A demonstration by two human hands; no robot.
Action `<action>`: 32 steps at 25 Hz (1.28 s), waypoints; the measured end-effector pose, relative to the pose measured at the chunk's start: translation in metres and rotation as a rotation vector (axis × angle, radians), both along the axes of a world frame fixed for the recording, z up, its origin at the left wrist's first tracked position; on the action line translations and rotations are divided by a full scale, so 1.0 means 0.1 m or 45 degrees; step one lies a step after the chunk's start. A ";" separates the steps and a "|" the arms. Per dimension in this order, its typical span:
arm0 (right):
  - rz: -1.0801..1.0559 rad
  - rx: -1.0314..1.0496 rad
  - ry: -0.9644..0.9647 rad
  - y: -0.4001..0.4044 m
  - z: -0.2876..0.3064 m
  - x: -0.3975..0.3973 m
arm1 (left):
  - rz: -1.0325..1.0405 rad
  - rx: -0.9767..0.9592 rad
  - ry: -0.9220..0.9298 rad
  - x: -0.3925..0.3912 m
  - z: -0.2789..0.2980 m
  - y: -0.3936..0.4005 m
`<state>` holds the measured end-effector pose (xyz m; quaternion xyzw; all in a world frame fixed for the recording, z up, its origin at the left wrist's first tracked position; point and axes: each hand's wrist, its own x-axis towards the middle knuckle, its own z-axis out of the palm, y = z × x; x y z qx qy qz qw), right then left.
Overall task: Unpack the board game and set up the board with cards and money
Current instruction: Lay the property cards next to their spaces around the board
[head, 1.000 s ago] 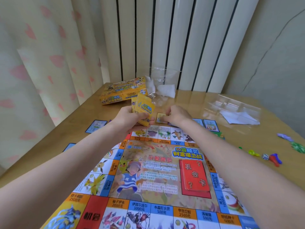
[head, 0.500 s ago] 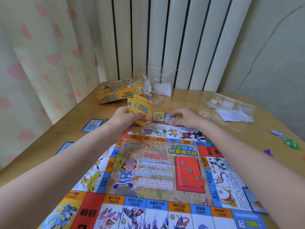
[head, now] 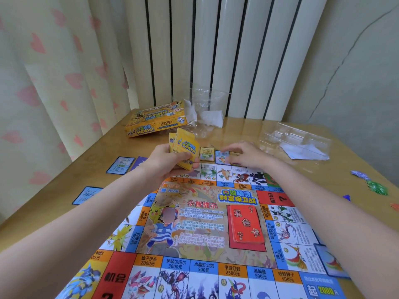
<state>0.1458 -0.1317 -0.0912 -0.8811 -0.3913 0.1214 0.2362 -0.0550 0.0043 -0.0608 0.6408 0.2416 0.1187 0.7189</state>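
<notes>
The colourful game board (head: 200,229) lies flat on the wooden table (head: 103,152), with a red card stack (head: 247,225) on its centre. My left hand (head: 166,162) grips a fan of yellow-backed cards (head: 184,147) above the board's far edge. My right hand (head: 248,155) lies over a card on the table just past that edge, fingers resting on it. Beside it lie a blue-bordered card (head: 222,157) and a brown-bordered card (head: 207,153). The yellow game box (head: 155,119) sits at the back.
Blue cards (head: 121,165) lie along the board's left side and one (head: 330,262) at the right. A clear plastic tray (head: 300,141) and plastic wrap (head: 207,113) sit at the back. Small coloured game pieces (head: 375,186) are scattered at the right edge. Curtains hang behind.
My right hand has moved right along the far edge of the board, leaving cards laid in a row. The left hand keeps holding the card fan. The camera tilted down slightly.
</notes>
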 end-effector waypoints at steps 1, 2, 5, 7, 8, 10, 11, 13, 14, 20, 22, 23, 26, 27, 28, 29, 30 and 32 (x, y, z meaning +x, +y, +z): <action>-0.064 0.134 -0.007 -0.02 0.03 0.02 | 0.000 0.002 0.002 0.00 0.00 0.00; -0.139 0.229 -0.009 -0.05 0.06 0.04 | 0.003 0.000 0.004 0.00 0.01 0.00; -0.213 0.081 -0.081 -0.17 0.10 0.15 | -0.006 -0.016 -0.014 0.02 0.00 -0.01; -0.135 -0.180 -0.121 -0.23 0.05 0.16 | -0.024 -0.005 -0.017 0.04 0.00 -0.05; -0.108 -0.249 -0.132 -0.24 0.02 0.14 | -0.031 0.003 -0.016 0.05 0.00 -0.07; -0.091 -0.257 -0.135 -0.25 -0.01 0.13 | -0.036 0.009 -0.015 0.07 -0.01 -0.08; -0.082 -0.220 -0.126 -0.24 0.00 0.13 | -0.032 0.006 -0.015 0.07 -0.01 -0.07; -0.077 -0.090 -0.079 -0.20 0.06 0.10 | -0.017 -0.010 -0.012 0.06 -0.01 -0.06; -0.072 -0.037 -0.068 -0.16 0.09 0.07 | -0.012 -0.023 -0.014 0.06 -0.01 -0.06; 0.116 -0.180 -0.256 0.32 0.08 -0.31 | 0.056 -0.059 0.025 0.02 -0.04 0.02; 0.136 -0.202 -0.251 0.34 0.04 -0.37 | 0.056 -0.062 0.020 -0.01 -0.04 0.07; 0.126 -0.194 -0.229 0.32 0.04 -0.37 | 0.059 -0.069 0.017 -0.02 -0.04 0.09; 0.103 -0.187 -0.171 0.26 0.05 -0.38 | 0.058 -0.095 0.006 -0.04 -0.04 0.08; 0.112 -0.204 -0.166 0.24 0.05 -0.41 | 0.054 -0.104 0.004 -0.03 -0.05 0.07; 0.120 -0.219 -0.168 0.23 0.06 -0.42 | 0.049 -0.118 0.002 -0.04 -0.05 0.05; 0.119 -0.212 -0.178 0.23 0.08 -0.44 | 0.038 -0.145 -0.001 -0.05 -0.05 0.02; 0.101 -0.153 -0.187 0.22 0.11 -0.46 | 0.021 -0.183 -0.004 -0.07 -0.05 0.00; 0.037 0.108 -0.129 0.18 0.24 -0.52 | -0.038 -0.256 -0.007 -0.11 -0.04 -0.03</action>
